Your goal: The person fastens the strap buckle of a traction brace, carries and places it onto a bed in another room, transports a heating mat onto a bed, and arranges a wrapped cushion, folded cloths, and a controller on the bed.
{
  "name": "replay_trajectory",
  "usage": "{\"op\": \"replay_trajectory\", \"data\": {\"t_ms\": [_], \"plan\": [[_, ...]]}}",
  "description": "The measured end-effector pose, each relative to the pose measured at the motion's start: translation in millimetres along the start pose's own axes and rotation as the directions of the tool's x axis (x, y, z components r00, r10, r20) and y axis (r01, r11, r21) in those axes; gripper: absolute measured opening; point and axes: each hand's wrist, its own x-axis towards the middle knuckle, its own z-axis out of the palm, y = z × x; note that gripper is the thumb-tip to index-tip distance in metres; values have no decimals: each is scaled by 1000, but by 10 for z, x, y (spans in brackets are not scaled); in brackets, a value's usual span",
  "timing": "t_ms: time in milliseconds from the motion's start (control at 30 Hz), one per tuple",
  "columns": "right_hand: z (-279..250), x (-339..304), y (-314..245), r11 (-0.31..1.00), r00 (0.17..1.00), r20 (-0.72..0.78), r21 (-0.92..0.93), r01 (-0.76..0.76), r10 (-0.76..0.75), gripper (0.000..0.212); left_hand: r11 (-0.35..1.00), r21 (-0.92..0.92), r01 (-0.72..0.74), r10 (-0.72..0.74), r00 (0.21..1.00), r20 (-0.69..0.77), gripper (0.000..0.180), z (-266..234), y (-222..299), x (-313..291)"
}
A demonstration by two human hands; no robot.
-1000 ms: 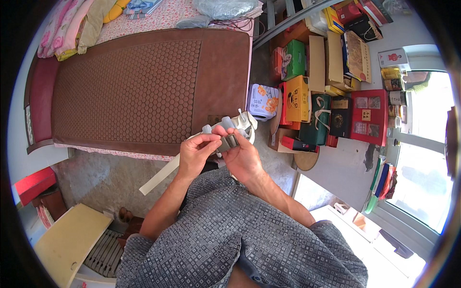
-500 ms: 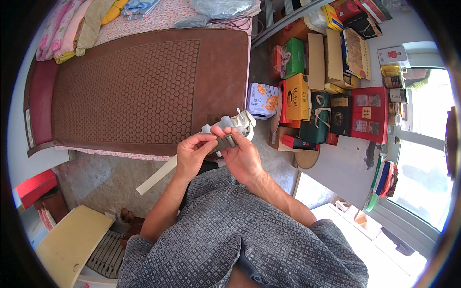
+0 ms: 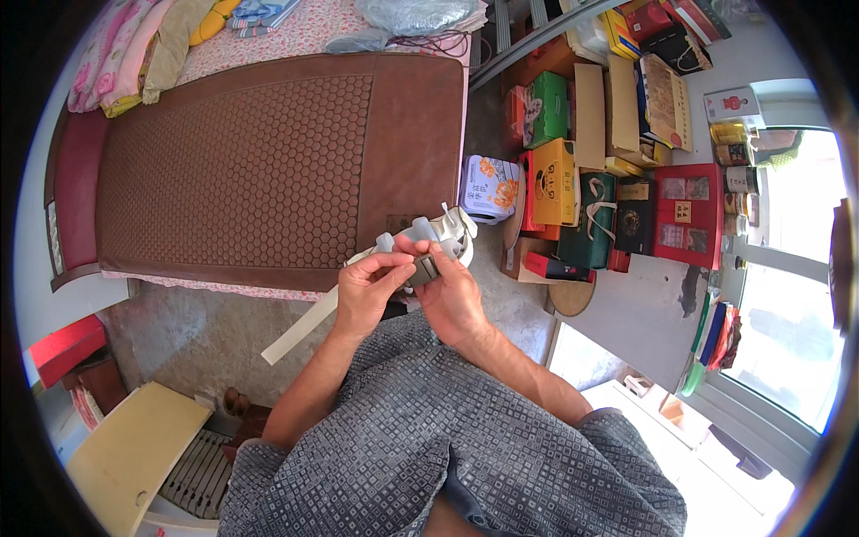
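A small grey rectangular piece (image 3: 422,270), flat with a paler window-like patch, is held between my two hands in front of my lap. My left hand (image 3: 360,294) pinches its left side with thumb and forefinger. Around its right side, my right hand (image 3: 455,302) has its fingers and thumb closed. Just beyond the fingers lies a whitish device (image 3: 464,225) with grey rounded knobs, partly hidden by my hands, at the bed's near right corner. From under my left hand a cream strap (image 3: 300,333) hangs down to the left.
The bed carries a brown honeycomb-patterned mat (image 3: 242,170) and folded bedding (image 3: 134,54) at the far left. To the right stand a floral tin box (image 3: 489,188), a yellow box (image 3: 555,183) and a red box (image 3: 687,215). A cream panel (image 3: 134,452) is at lower left.
The grey piece has turned so its flat face shows more toward me. Both hands have shifted slightly, and the hanging strap has moved a little to the right.
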Motion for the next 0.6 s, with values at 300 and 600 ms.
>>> {"op": "replay_trajectory", "data": {"t_ms": [300, 600], "plan": [[-28, 17, 40, 999, 997, -70, 38, -14, 16, 28, 999, 47, 10, -14, 997, 70, 31, -11, 4, -69], [-90, 111, -94, 997, 994, -108, 72, 37, -29, 28, 607, 720, -337, 254, 940, 227, 38, 11, 212, -126]]}}
